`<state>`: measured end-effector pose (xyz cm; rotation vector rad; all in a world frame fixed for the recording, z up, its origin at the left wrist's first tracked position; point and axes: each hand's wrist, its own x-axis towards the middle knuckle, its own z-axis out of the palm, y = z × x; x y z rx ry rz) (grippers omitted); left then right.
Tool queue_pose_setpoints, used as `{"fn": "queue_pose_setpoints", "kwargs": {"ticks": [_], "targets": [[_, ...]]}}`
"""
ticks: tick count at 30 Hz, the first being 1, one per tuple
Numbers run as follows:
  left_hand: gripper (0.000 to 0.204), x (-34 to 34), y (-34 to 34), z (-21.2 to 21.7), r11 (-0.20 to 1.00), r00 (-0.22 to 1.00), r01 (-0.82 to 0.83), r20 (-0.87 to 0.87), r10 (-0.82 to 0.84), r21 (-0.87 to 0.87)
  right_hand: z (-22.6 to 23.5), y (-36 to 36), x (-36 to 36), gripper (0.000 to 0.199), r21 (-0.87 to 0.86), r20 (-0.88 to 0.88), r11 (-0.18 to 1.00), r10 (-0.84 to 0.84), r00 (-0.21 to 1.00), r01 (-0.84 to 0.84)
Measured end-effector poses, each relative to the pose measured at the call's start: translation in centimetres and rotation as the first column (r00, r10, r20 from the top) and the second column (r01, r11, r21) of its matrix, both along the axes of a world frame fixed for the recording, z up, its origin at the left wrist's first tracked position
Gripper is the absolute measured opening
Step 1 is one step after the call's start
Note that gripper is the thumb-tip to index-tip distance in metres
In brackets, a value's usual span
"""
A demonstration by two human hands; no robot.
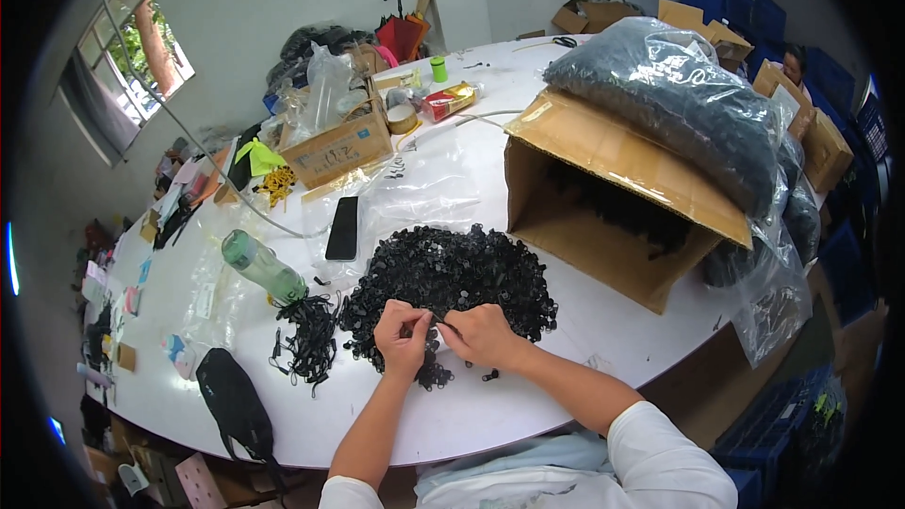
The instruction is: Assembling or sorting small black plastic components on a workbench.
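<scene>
A heap of small black plastic pieces [452, 269], some ring-shaped, covers the table in front of me. My left hand [403, 335] and my right hand [483, 336] meet over its near edge, thumbs and fingers pinched. Between the fingertips is a small dark piece, mostly hidden, so its exact kind does not show. A few loose pieces [435, 375] lie just below the hands. Left of the heap is a tangle of thin black cord loops [309, 341].
A green bottle [262, 267] leans by the cords. Beyond the heap lies a black phone [342, 228]. A black pouch [234, 402] is at the near left. An open cardboard box [622, 146] stands right, a filled plastic bag [669, 99] on top. Another carton [337, 156] stands far left.
</scene>
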<state>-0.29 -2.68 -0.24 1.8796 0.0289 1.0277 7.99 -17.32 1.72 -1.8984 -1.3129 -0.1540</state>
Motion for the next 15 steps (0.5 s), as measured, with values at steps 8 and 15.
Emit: {"fn": "queue_pose_setpoints", "kwargs": {"ticks": [8,15], "targets": [[0.013,-0.1,-0.7,1.0,0.974,0.985,0.101,-0.161,-0.069,0.202,-0.4,-0.1,0.9,0.020,0.069,-0.054,0.994,-0.076,0.996,0.080],[0.014,-0.4,-1.1,0.7,0.955,0.997,0.009,-0.067,-0.030,-0.298,0.0,-0.1,1.0,0.024,0.075,-0.094,0.992,0.105,0.990,-0.098]]}}
